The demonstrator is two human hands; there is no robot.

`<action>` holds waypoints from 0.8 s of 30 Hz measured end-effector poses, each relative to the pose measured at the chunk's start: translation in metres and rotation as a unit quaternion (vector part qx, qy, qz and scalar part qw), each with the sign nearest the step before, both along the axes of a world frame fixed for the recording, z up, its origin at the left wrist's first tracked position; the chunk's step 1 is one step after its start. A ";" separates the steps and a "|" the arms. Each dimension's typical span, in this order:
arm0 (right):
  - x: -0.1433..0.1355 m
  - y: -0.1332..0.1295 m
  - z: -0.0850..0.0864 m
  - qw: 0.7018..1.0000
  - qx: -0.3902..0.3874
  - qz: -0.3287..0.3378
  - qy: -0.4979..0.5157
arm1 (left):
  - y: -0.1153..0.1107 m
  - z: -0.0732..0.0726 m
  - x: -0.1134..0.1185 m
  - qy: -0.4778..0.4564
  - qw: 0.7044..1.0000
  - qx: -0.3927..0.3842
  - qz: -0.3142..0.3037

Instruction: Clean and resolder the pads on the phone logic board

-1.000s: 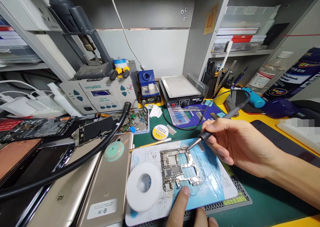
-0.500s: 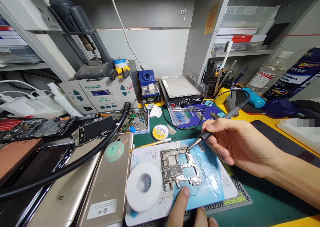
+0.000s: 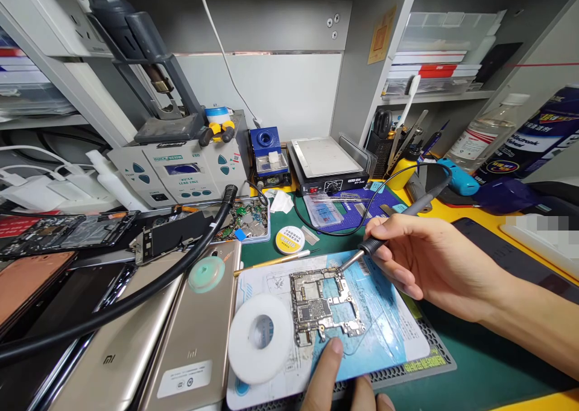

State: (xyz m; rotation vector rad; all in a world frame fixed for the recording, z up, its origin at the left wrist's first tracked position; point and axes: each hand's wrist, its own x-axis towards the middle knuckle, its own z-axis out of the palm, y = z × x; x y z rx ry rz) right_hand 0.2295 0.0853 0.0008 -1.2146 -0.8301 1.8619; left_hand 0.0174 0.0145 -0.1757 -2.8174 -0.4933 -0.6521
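A bare phone circuit board [image 3: 312, 309] lies on a white and blue printed pad [image 3: 389, 332]. My right hand [image 3: 420, 260] grips a soldering iron [image 3: 370, 245] like a pen, its tip touching or just over the board's top right corner. From the bottom edge reaches my left hand [image 3: 332, 381], index finger stretched out onto the pad, its tip beside the board's lower edge. The other left fingers are partly cut off by the frame; nothing shows in them. A thin wire curves over the pad near that fingertip. Left of the board sits a white tape roll [image 3: 261, 369].
Several phones [image 3: 190, 332] lie at left, crossed by a black hose [image 3: 149, 299]. Behind stand a hot-air station [image 3: 181, 169], an iron stand [image 3: 266, 145] and a heating plate [image 3: 328, 157]. A round tin [image 3: 290, 240] and a slim gold-and-white tool [image 3: 275, 261] lie beyond the pad.
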 end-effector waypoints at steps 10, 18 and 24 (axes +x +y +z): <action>0.001 0.000 -0.001 1.000 -0.006 0.005 0.004 | 0.002 0.003 0.006 0.071 0.995 0.068 0.012; -0.001 0.000 -0.001 1.000 0.007 0.009 0.000 | -0.026 0.029 0.005 0.122 0.990 0.016 0.073; -0.002 0.000 0.000 0.999 0.037 0.015 0.010 | -0.048 0.043 0.025 -0.099 0.918 -0.283 0.261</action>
